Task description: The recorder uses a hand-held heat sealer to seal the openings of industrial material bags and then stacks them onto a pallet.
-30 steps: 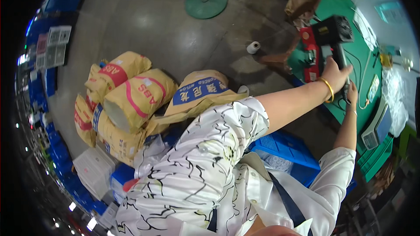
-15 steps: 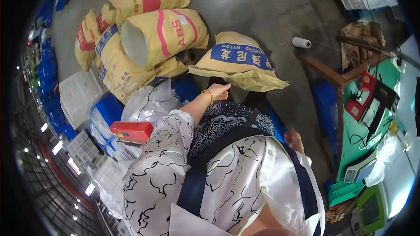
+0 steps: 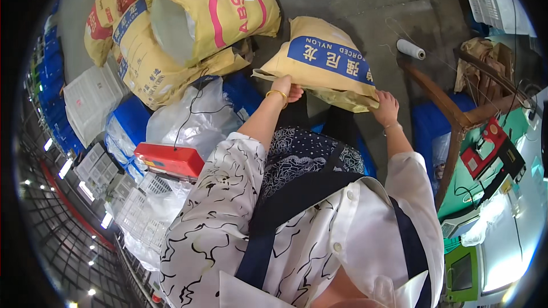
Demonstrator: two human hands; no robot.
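Observation:
In front of me a full tan sack (image 3: 328, 60) with a blue printed band stands on the floor, its flat open-looking edge toward me. My left hand (image 3: 287, 88) is closed on the left part of that near edge. My right hand (image 3: 386, 108) grips the right corner of the same edge, fingers curled over it. The sack's mouth is pressed flat between the two hands, and its contents are hidden.
More tan sacks (image 3: 220, 20) with red or blue print are heaped at the far left. A red box-shaped device (image 3: 169, 159) rests near clear plastic bags (image 3: 191, 117). To the right are a white thread cone (image 3: 411, 49), a brown frame (image 3: 436, 94) and a green-topped bench (image 3: 465, 182).
My right hand has come up from beside my body and taken hold of the sack's right corner. My left hand has stayed on the near edge, its fingers now curled in more.

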